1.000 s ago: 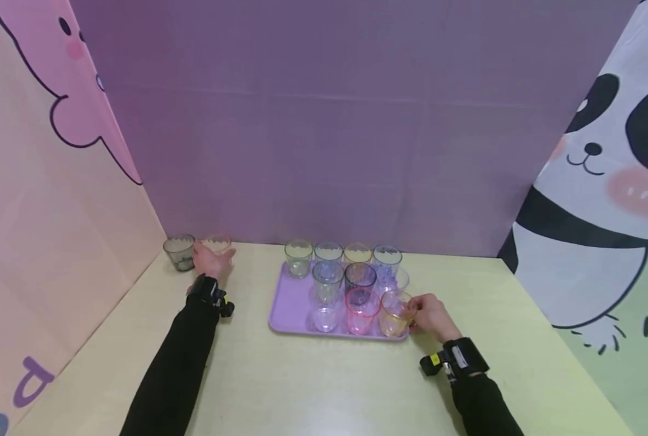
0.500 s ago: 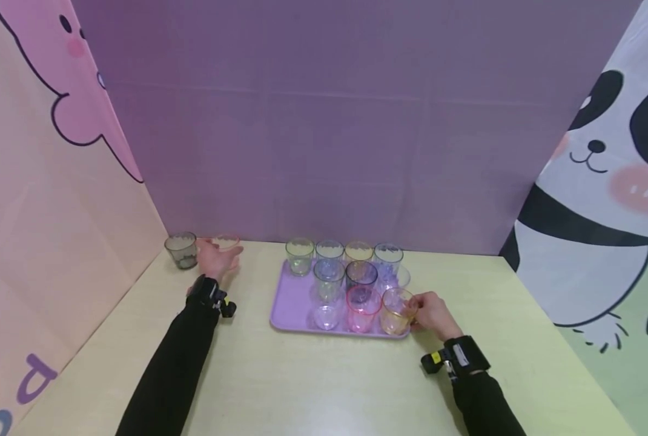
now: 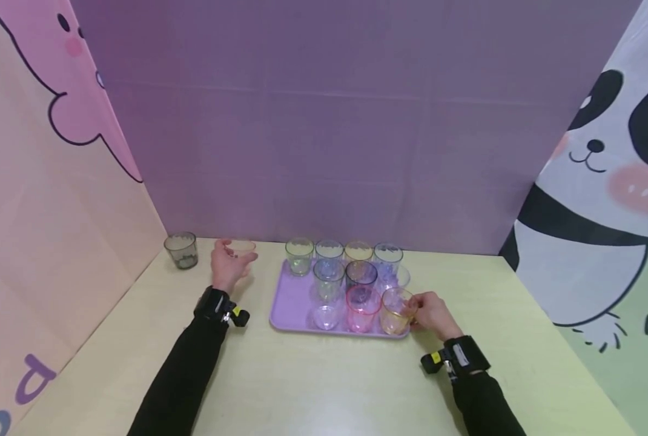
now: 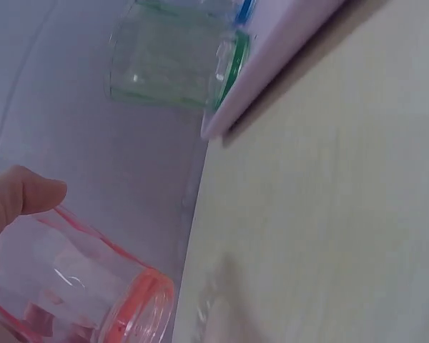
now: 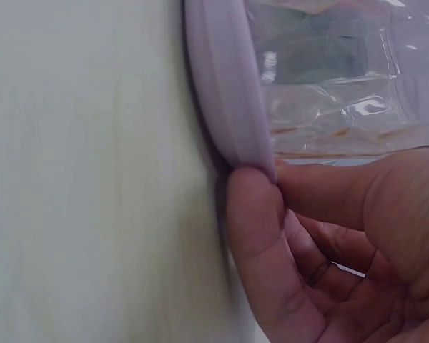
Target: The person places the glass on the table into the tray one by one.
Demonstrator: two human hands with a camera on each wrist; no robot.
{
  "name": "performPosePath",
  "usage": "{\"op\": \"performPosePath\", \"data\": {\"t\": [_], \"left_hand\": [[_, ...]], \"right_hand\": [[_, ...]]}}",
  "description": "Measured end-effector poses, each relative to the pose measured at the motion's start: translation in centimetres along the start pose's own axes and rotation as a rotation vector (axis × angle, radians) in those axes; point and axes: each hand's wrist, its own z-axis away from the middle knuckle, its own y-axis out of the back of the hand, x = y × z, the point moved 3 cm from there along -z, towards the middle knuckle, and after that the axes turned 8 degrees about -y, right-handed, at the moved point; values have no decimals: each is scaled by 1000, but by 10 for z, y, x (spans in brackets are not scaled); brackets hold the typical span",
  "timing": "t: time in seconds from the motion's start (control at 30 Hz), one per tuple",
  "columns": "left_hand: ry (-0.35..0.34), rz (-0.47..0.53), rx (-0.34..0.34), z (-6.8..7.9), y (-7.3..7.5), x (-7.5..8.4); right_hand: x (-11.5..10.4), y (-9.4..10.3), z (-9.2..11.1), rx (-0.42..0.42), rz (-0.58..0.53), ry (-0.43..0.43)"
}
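At the back left, my left hand point(image 3: 228, 266) grips a clear glass with a pink-red tint point(image 4: 79, 275). The thumb point(image 4: 39, 193) lies at its rim, and its base is close to the table top in the left wrist view. My right hand point(image 3: 435, 316) pinches the near right corner of the purple tray point(image 3: 294, 306), thumb and finger on either side of the rim. A yellow-tinted glass point(image 3: 393, 318) stands right beside those fingers. Several tinted glasses share the tray, among them a pink glass point(image 3: 361, 315) and a green glass point(image 3: 299, 259).
A dark grey glass point(image 3: 182, 252) stands alone in the far left corner, near the walls. Behind the tray rises a purple cloth wall point(image 3: 324, 151). The pale table point(image 3: 302, 381) stretches in front of both arms.
My left hand has moved to the right with the pink-red glass, away from the dark grey glass and nearer the tray. The right hand stays at the tray corner.
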Motion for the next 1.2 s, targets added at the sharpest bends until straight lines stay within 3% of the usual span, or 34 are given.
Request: {"op": "performPosePath", "data": {"t": [0.33,0.53,0.73,0.9,1.2], "left_hand": [[25,185,-69,15,-6,5],[-17,165,-96,20,-7,7],[-13,116,-169,24,-11,15],[-20,137,-207,29,-12,21],[-23,90,-269,41,-27,31]], "right_hand": [[-1,-1,0,7,11,-3],[-2,-2,1,4,4,2],[0,0,0,6,6,-14],[1,-1,0,11,23,-11],[0,-1,0,12,11,11]]}}
